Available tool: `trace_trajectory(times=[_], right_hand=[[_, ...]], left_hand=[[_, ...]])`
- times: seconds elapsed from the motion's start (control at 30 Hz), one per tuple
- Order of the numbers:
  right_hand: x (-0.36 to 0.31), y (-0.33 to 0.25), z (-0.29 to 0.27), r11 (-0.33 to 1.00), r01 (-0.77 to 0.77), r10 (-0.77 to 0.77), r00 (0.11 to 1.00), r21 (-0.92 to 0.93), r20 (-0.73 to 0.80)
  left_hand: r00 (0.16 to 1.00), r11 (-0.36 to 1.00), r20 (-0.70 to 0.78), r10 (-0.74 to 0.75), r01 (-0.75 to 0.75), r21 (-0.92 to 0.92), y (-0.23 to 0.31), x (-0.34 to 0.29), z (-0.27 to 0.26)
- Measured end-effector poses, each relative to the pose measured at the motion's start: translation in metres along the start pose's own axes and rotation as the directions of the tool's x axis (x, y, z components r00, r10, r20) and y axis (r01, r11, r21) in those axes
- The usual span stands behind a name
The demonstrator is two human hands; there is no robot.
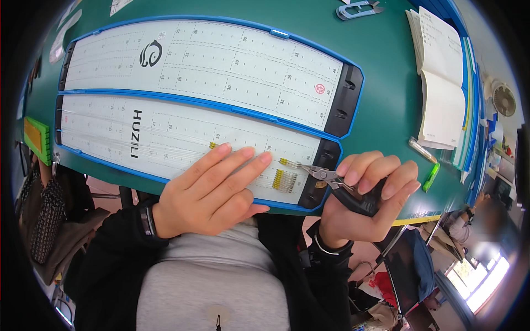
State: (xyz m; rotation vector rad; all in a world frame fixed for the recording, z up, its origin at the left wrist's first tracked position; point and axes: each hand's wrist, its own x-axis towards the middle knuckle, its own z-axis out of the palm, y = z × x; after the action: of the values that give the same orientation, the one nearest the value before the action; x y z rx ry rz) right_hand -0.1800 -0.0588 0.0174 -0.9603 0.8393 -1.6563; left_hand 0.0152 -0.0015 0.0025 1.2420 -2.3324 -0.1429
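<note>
A long, flat fishing-rig box [237,117] with blue rims lies open, its two white panels marked with a printed scale. My left hand [212,190] rests over the nearer panel, fingers stretched out and thumb apart. Thin clear lines [105,129] run lengthwise along that panel. In my right hand [375,187] is a pair of black-handled pliers [324,175]. The pliers' tips are at a small yellow-bound piece [284,161] on the panel. Just below it, several hooks with yellow bindings [283,180] sit side by side. Another yellow piece [212,145] shows beyond my left fingertips.
The box lies on a green table [383,83]. Thread snips [359,10] lie at the far edge, and an open notebook [441,94] at the right. A pen [422,149] and a green marker [431,177] lie nearby. A green box [37,140] stands at the left.
</note>
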Motion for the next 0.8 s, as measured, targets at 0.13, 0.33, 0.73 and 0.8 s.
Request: trace_trajectory(times=[0.13,0.33,0.73,0.8], right_hand=[[0.0006,-0.0006,-0.0027,1.000,0.013,-0.013,1.000,0.014,0.005],[0.0008,-0.0029,0.0017,1.000,0.011,-0.011,0.999,-0.002,-0.035],[0.0033,-0.0021,0.0041,0.997,0.031,-0.033,0.999,-0.067,-0.029],[0.0032,-0.0048,0.0019,0.988,0.018,-0.009,0.998,-0.154,0.059]], left_hand=[[1.000,1.000,0.000,0.018,-0.018,-0.001,-0.0006,0.0012,0.0010],[0.999,0.999,-0.024,0.034,-0.034,-0.018,-0.0011,-0.0005,0.0029],[0.999,0.999,-0.037,0.026,-0.027,-0.030,-0.0018,0.0009,0.0025],[0.999,0.999,-0.031,0.027,-0.029,-0.043,-0.0009,0.0001,0.0017]])
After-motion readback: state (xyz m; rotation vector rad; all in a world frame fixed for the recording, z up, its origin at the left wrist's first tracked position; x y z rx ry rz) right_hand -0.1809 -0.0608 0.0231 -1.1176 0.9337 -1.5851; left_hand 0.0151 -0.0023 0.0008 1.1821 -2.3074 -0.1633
